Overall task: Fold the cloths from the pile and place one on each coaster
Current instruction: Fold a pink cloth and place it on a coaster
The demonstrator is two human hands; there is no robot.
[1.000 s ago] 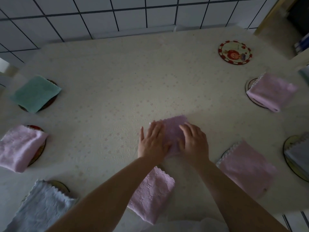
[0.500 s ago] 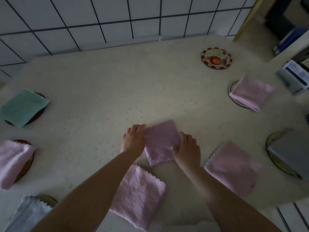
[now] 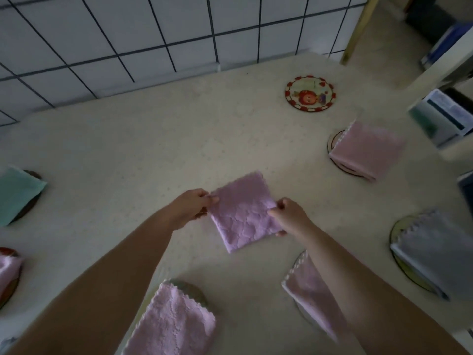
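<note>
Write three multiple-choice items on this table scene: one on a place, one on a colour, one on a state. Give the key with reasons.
1. Where is the bare coaster?
A. at the far side of the table, near the tiled wall
B. under the left hand
C. at the near edge

2. What colour is the cloth on the far-left coaster?
A. grey
B. green
C. pink

3. How is the pink folded cloth in the middle held?
A. by no hand
B. by the right hand only
C. by both hands

Key: 1 A, it lies uncovered at the far side by the wall. 2 B, the green cloth covers that coaster. 3 C, the left hand and the right hand each pinch one side.
</note>
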